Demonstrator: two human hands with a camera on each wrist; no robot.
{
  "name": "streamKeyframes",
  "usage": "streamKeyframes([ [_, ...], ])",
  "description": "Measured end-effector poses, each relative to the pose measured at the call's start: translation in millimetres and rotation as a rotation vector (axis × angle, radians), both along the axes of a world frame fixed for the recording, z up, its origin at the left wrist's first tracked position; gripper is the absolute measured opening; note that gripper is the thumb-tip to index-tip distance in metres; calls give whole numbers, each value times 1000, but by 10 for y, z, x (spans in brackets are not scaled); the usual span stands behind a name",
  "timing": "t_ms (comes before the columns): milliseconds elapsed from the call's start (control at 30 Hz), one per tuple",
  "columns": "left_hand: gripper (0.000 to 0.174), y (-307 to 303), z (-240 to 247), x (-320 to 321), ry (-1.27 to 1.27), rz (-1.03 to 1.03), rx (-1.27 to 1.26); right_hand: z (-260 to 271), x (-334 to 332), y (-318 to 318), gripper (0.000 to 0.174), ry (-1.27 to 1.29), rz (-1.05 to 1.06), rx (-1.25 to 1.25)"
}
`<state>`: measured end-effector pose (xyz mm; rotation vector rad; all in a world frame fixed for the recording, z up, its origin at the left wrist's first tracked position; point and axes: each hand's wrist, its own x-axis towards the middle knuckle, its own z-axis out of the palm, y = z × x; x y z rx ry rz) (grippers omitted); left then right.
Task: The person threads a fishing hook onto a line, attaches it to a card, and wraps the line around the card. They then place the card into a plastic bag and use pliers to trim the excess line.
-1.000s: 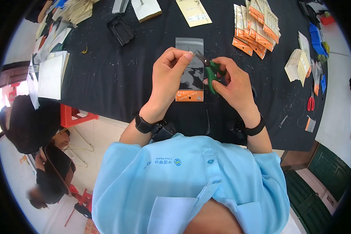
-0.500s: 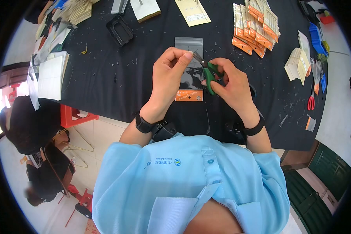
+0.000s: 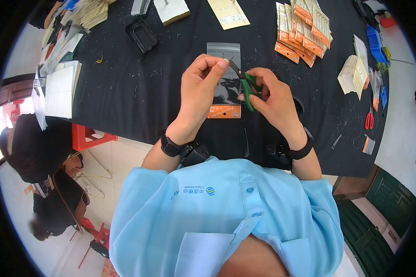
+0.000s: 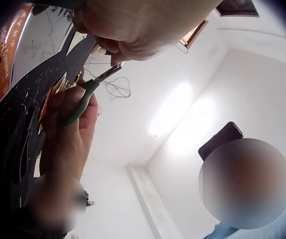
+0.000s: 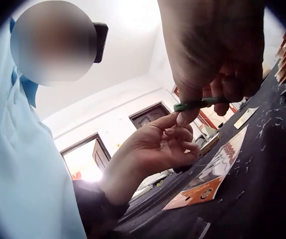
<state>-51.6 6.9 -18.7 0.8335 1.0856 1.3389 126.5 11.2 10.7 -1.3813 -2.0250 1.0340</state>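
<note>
In the head view my left hand pinches a thin line between thumb and forefinger. Loops of this fishing line show in the left wrist view, below the fingertips. Green-handled scissors are gripped in my right hand, thumb and fingers round the handles. Their blades point at the left fingertips and come right up to them. Underneath both hands lies a clear zip packet with an orange band printed "Fishing Hooks", partly hidden by the left hand.
Orange-banded packets are piled at the far right of the black-covered table. A black plastic holder, a paper envelope and red-handled scissors also lie there. Thread clippings are scattered about. Another person sits off to the left.
My right hand has shifted slightly left with the scissors, and their handles have drawn closer together. The left hand keeps its pinch in nearly the same place.
</note>
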Motion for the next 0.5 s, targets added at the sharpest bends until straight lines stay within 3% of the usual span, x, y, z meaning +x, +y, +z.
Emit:
streamKeyframes([
  [500,13,3,-8,8,-32,-1,-29,-52,14,0,39,39,-10,-72],
])
